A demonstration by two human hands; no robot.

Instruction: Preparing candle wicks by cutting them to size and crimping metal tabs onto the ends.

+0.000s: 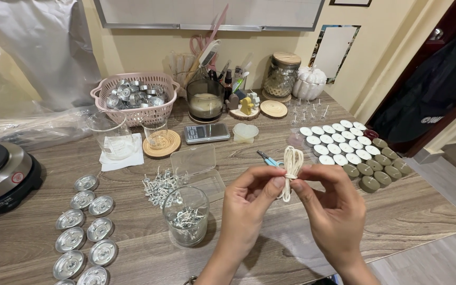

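A: State the hold on the wick bundle (pixel 292 164).

B: Left hand (pixel 250 203) and right hand (pixel 327 203) both pinch it between thumb and forefinger, probably to steady the loops while the cord is handled.

A: Position?

B: Raised above the desk (pixel 407 211), between the fingertips, upright, loops topmost. Scissors (pixel 267 158) lie just behind; a glass (pixel 187 215) of wick tabs stands left.
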